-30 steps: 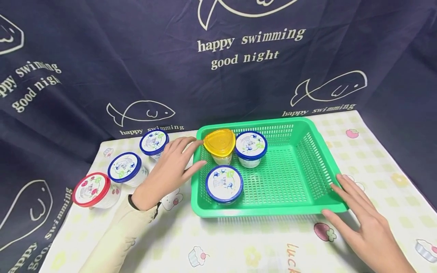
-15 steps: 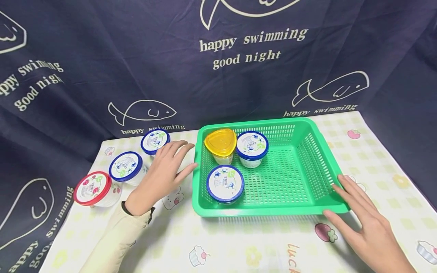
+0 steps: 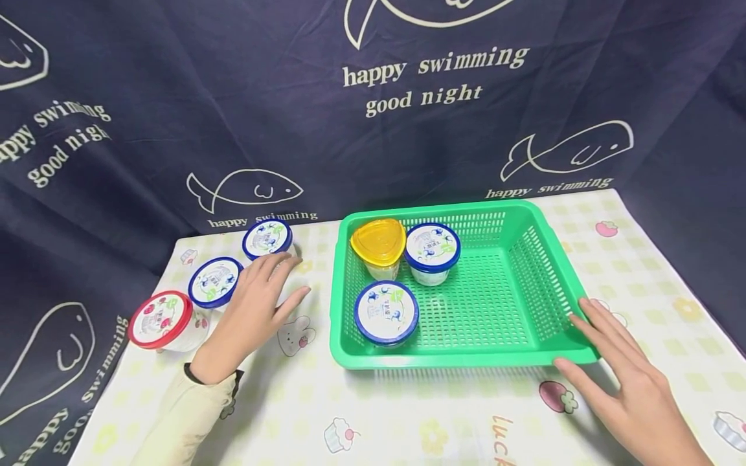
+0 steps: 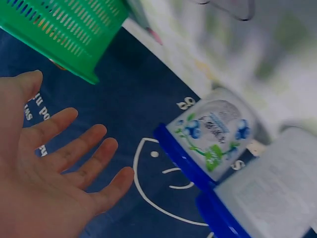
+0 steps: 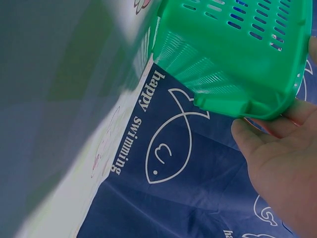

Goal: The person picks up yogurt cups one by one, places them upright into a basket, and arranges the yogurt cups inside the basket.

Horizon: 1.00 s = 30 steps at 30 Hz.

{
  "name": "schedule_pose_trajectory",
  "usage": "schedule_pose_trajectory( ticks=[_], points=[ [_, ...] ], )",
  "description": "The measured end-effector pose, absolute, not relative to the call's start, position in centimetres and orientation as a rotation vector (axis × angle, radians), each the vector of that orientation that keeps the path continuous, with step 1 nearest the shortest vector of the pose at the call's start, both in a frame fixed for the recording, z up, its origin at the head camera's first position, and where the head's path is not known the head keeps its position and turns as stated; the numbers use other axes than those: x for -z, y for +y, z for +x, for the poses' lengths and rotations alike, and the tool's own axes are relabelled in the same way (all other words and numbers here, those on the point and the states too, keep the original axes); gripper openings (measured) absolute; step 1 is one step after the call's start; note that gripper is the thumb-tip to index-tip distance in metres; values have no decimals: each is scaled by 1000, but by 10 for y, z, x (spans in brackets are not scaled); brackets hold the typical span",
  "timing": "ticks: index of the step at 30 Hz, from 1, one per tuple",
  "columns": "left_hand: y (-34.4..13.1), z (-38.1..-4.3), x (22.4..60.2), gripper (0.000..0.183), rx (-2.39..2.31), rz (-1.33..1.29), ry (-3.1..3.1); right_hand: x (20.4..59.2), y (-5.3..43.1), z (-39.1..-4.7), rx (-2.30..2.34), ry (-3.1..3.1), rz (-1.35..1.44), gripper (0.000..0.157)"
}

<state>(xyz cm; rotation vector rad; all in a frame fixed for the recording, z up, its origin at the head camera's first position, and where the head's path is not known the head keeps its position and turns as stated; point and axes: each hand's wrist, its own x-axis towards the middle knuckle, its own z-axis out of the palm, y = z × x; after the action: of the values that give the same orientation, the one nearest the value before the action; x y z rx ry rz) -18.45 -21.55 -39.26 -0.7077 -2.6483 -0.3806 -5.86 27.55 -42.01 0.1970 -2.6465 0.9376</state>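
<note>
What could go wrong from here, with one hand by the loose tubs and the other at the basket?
The left hand is close to the loose blue-lidded tubs; a hasty grasp might knock one into the red-lidded tub.

The right hand is at the green basket's near corner; a push there could shift it and jostle the three tubs inside.

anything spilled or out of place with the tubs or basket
Nothing looks spilled or damaged. The yellow lid in the green basket is the odd one: roughly triangular, while the red lid and blue lids look round.
</note>
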Motion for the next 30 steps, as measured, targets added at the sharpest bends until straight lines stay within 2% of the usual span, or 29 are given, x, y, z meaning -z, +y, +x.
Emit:
schedule_pose_trajectory(
  ticks=[15, 30],
  points=[
    [-250, -166, 408, 47, 374, -612, -2644, 420, 276, -59, -932, -2658, 189, 75],
    [-280, -145, 404, 48, 255, -436, -2616, 421, 277, -58, -934, -2657, 203, 74]
  ],
)
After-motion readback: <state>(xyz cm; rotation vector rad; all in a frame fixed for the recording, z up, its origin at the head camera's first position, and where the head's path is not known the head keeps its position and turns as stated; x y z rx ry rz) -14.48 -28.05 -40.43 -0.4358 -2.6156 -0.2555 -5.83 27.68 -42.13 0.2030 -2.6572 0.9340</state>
